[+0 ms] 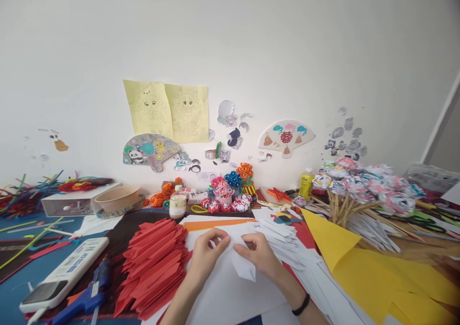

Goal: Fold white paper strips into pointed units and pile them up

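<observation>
A small folded piece of white paper (245, 268) is held up between my two hands, its pointed end hanging down. My left hand (210, 248) pinches the upper left end of it with thumb and forefinger. On the other side my right hand (261, 254) grips it, thumb on the front and fingers curled behind. Beneath both hands lie large white sheets (223, 298). Close by my left forearm is a stack of folded red paper strips (154, 267). Folded white paper pieces (280, 241) are heaped beyond my right hand.
At the left lie a white power strip (68, 272) and a blue glue gun (91, 291). Yellow paper (388, 277) covers the right side. A bottle (177, 203), paper flowers (230, 186) and a bunch of paper roses on sticks (366, 183) stand along the wall.
</observation>
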Demonstrator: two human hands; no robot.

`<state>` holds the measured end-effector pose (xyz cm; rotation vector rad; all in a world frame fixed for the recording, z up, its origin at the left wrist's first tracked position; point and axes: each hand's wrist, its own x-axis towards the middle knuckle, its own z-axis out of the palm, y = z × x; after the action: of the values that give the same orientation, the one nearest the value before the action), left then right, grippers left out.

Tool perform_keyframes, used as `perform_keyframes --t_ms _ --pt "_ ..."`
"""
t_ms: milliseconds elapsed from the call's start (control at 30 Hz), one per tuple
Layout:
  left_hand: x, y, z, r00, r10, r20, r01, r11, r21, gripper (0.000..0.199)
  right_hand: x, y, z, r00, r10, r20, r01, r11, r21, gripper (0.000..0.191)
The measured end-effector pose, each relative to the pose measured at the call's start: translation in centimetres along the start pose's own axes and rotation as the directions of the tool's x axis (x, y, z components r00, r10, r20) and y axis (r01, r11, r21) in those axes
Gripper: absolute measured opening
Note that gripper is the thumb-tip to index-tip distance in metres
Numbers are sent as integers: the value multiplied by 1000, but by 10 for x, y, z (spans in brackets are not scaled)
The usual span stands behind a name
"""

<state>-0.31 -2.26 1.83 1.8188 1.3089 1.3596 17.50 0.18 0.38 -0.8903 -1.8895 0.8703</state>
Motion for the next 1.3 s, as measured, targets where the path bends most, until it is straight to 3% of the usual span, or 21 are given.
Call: perform_keyframes --t_ms 367,667,1100,1300 --pt "-3 2 2 998 57 -26 -55 995 86 21 -1 -2 1 999 -13 30 13 1000 24 48" --pt "-6 6 5 994 109 17 -111 986 125 23 1 2 0 1000 -28 2 28 1000 1 50" --pt "-7 -4 11 994 112 14 -113 978 177 25 1 0 0 998 -13 -58 13 1000 -15 50" --pt "-7 -7 13 995 81 63 -92 976 195 24 1 3 -1 995 2 -98 0 1000 21 50"
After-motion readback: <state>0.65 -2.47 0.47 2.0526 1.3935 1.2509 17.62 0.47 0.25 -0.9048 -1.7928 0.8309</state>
